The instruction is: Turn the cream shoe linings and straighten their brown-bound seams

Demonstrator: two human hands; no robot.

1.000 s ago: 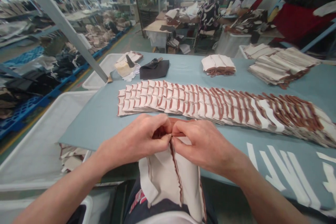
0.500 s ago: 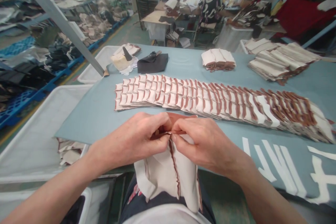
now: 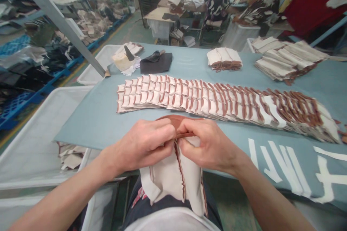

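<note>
Across the blue table (image 3: 89,124) runs a long row of overlapping cloth pieces (image 3: 189,95), with white strips (image 3: 286,168) nearer on the right. Close to the table's near edge, the left hand (image 3: 151,142) and right hand (image 3: 208,144), fingertips closed, pinch a cream cloth (image 3: 166,184) (brown along its seam (image 3: 182,175)) near its top, above the lap (image 3: 141,207).

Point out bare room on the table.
Free: left corner of the blue table, between white bin and row of pieces; far stretch between dark cloth and small stack. Crowded: middle, that row; near right, white strips; far right, larger pile; front, left hand and right hand gripping the cream piece.
</note>
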